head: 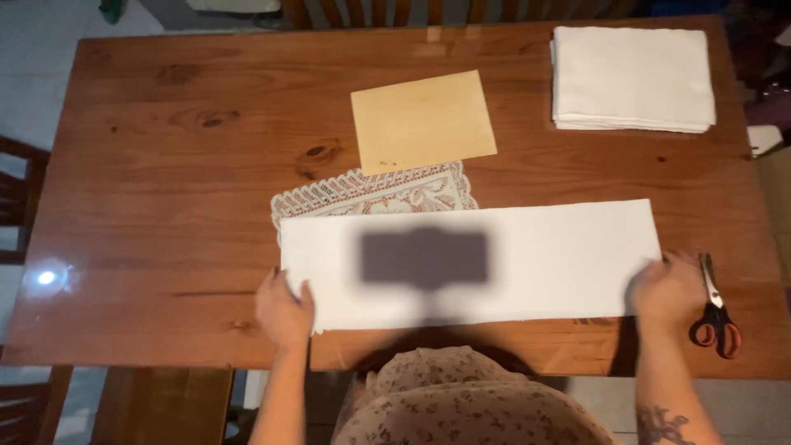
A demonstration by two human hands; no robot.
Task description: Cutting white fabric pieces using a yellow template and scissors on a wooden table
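Observation:
A long white cloth (535,255), folded into a wide strip, lies across the near part of the wooden table (165,165). My left hand (284,306) rests on its near left corner with fingers spread flat. My right hand (666,288) presses on its right end. A dark shadow falls on the middle of the cloth. The cloth partly covers a white lace doily (375,191).
Beside my right hand lie scissors (715,309) with red-and-black handles. A tan square sheet (422,121) sits beyond the doily. At the far right corner a stack of folded white cloths (632,78) is piled. Chairs stand around the table.

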